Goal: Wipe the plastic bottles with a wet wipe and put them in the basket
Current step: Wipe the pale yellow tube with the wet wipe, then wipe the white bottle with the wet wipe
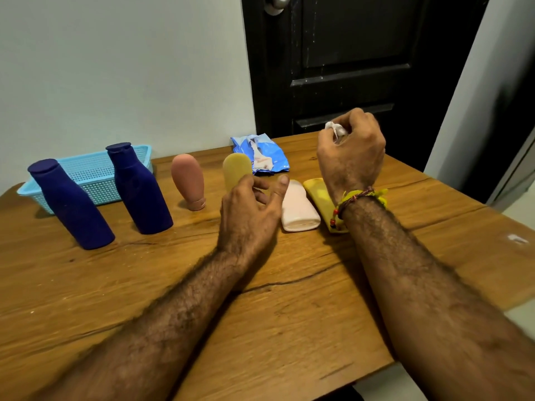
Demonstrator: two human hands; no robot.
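A wooden table (pixel 121 290) spans the view, backed by a pale wall and a black door (pixel 347 53). At its far left corner lies a light blue basket (pixel 95 172), its long axis running left to right along the wall, with no bottle showing inside. In front of the basket stand two dark blue bottles, the left (pixel 71 206) and the right (pixel 139 189), both upright with caps up. To their right a pink bottle (pixel 188 179) stands inverted on its cap, and a tan bottle (pixel 236 170) stands upright just behind the left hand (pixel 249 215). A white bottle (pixel 299 211) and a yellow bottle (pixel 320 198) lie flat side by side, long axes running away from the viewer. A blue wipe pack (pixel 262 153) lies near the far edge, torn open. The left hand hovers with fingers apart and curled, close to the tan bottle; contact cannot be told. The right hand (pixel 351 153), raised above the lying bottles, has its fingertips pinched on a crumpled white wipe (pixel 335 128). A braided band (pixel 357 198) circles the right wrist.
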